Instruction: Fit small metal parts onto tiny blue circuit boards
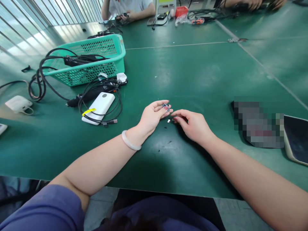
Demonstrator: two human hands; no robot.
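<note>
My left hand (pixel 151 117), with a pale bangle (pixel 131 141) on the wrist, is closed around a small dark and silvery piece (pixel 165 106) held between thumb and fingers. The piece is too small to name. Just to its right, my right hand (pixel 193 125) is in a pinch low over the table. A thin, tiny bit shows at its fingertips, and I cannot make out what it is. Between the two hands a small white and metallic bit (pixel 168 121) lies on the green tabletop (pixel 154 170), with a few dark specks nearer to me.
A green plastic basket (pixel 121 53) with black cables stands at the back left. In front of it lie a white power bank (pixel 101 107) and coiled cable. At right are a blurred-out dark object (pixel 260 125) and a phone (pixel 298 138). Other people sit across the table.
</note>
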